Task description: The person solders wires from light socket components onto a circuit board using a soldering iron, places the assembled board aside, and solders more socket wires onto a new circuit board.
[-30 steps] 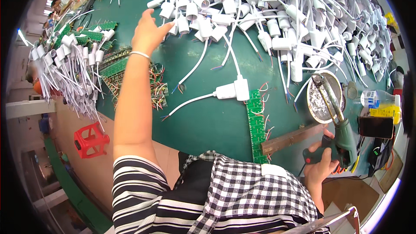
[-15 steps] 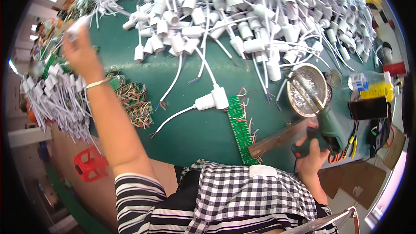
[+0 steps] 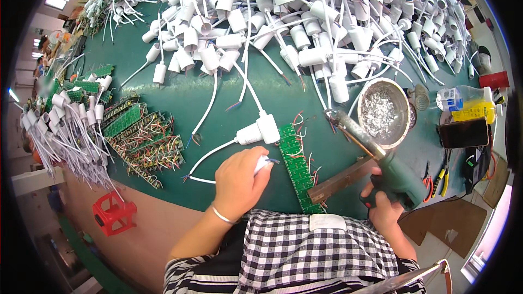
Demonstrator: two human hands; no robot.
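My left hand (image 3: 239, 177) is closed round a white lamp holder (image 3: 263, 164). Dark wire ends stick out of it past my thumb, and a white cord seems to trail from its other side. My right hand (image 3: 384, 201) grips the handle of a green soldering gun (image 3: 400, 179), its tip pointing away to the left, beside the bowl. Between my hands lies a green circuit board strip (image 3: 297, 166) with red and white wires along its edge. A brown bar (image 3: 343, 178) rests across its near end. Two more white lamp holders (image 3: 259, 129) with cords lie together left of the strip.
A large heap of white corded lamp holders (image 3: 305, 27) covers the far side. A round bowl (image 3: 403, 125) holds silvery bits. Wired circuit boards (image 3: 144, 136) and another lamp holder pile (image 3: 68, 125) lie left. Bottles (image 3: 471, 106), a phone (image 3: 463, 133) and pliers (image 3: 444, 179) stand or lie right.
My left hand has come from the far left to beside the circuit board strip, with a white lamp holder in it. The soldering gun's tip has swung left, away from over the bowl.
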